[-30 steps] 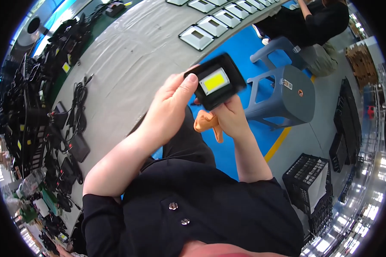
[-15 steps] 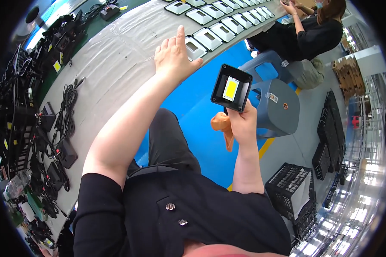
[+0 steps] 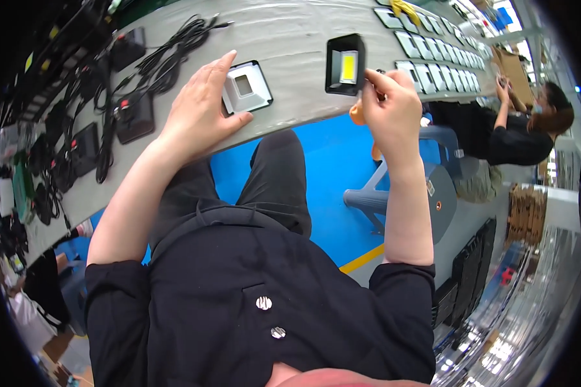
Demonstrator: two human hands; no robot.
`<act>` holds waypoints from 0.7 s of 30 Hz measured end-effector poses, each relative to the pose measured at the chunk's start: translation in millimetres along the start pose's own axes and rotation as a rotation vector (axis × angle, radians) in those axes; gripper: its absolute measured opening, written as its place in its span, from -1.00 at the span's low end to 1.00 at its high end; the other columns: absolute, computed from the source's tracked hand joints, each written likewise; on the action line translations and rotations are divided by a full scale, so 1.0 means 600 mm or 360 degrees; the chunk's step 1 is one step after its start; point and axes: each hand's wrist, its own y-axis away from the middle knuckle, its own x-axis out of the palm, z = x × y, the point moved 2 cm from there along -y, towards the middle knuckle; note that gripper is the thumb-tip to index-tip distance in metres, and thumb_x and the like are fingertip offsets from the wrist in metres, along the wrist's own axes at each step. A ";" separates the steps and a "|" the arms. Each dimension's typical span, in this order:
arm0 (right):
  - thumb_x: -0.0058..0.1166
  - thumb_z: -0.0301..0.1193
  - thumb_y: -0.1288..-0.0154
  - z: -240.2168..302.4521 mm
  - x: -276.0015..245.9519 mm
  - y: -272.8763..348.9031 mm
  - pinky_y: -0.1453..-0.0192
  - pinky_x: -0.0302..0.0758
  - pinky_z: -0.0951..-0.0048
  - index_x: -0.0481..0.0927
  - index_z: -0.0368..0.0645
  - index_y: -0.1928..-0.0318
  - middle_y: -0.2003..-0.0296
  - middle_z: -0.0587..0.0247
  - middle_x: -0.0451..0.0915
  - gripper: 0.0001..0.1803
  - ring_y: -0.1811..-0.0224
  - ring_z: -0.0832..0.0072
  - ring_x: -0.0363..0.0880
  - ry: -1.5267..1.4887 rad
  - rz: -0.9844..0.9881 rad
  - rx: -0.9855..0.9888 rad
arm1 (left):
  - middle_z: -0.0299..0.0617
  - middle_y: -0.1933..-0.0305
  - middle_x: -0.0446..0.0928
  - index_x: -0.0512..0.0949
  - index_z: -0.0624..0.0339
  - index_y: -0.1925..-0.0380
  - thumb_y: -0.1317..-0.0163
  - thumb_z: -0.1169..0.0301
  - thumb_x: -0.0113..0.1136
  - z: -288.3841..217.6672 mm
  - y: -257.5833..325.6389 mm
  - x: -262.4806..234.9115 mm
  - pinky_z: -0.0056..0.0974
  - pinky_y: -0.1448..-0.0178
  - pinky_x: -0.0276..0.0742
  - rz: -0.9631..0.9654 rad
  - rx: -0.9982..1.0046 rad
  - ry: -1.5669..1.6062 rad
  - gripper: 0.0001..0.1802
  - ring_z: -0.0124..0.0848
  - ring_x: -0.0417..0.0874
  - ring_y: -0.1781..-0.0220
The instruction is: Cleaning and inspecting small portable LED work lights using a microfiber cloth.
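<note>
My left hand (image 3: 203, 109) rests at the left side of a white reflector frame with a black rim (image 3: 246, 88), which lies on the grey-covered table (image 3: 284, 45). Its fingers are stretched out and the thumb stands apart, by the frame's near edge. In my right hand (image 3: 395, 106) is a black floodlight housing (image 3: 334, 80), gripped at its right side and held up over the table edge. A yellow LED panel (image 3: 348, 67) shows inside the housing. Something orange and soft-looking, perhaps cloth or a glove (image 3: 357, 113), hangs by my right hand, partly hidden by it.
Rows of similar white frames (image 3: 426, 77) lie at the far right, with a yellow item (image 3: 405, 11) among them. Black cables (image 3: 174, 48) and black lamp units (image 3: 135, 119) crowd the left. A blue-grey stool (image 3: 436, 203) and a seated person (image 3: 519, 132) are to the right.
My left hand has moved left, away from the rows, and one frame now lies beside it. The housing in my right hand has come up over the table edge. My view has turned left.
</note>
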 end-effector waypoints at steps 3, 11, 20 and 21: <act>0.09 -0.42 -0.09 0.064 0.050 -0.022 0.30 0.50 0.28 0.67 -0.15 0.42 0.42 0.21 0.50 -0.87 0.31 0.28 0.54 0.0473 0.0127 -0.0339 | 0.10 -0.30 0.21 0.00 0.15 -0.37 0.08 0.14 0.39 0.009 0.034 -0.014 -0.10 -0.37 0.22 -0.0113 -0.0043 0.0041 0.06 -0.03 0.24 -0.35; 0.14 -0.39 0.03 0.210 0.092 -0.046 0.31 0.51 0.34 0.63 -0.15 0.59 0.48 0.27 0.51 -0.88 0.33 0.35 0.58 0.1212 0.0520 -0.0809 | 0.11 -0.17 0.33 -0.02 0.24 -0.36 0.14 0.19 0.44 0.028 0.046 -0.015 -0.10 -0.35 0.24 -0.0217 -0.0095 0.0293 0.11 -0.04 0.31 -0.29; 0.17 -0.43 0.22 0.271 0.152 -0.016 0.31 0.42 0.42 0.61 -0.10 0.60 0.51 0.30 0.46 -0.93 0.34 0.40 0.51 0.1413 0.0559 -0.1089 | 0.06 -0.13 0.36 0.15 0.29 -0.26 0.16 0.20 0.44 0.041 0.046 0.003 -0.12 -0.32 0.27 -0.0389 -0.0049 0.0267 -0.01 -0.09 0.36 -0.24; 0.17 -0.43 0.22 0.270 0.154 -0.014 0.31 0.42 0.42 0.61 -0.10 0.60 0.51 0.30 0.46 -0.93 0.34 0.40 0.51 0.1423 0.0555 -0.1098 | 0.04 -0.12 0.37 0.23 0.30 -0.21 0.16 0.20 0.43 0.041 0.047 0.002 -0.13 -0.33 0.27 -0.0428 -0.0024 0.0216 -0.08 -0.11 0.36 -0.25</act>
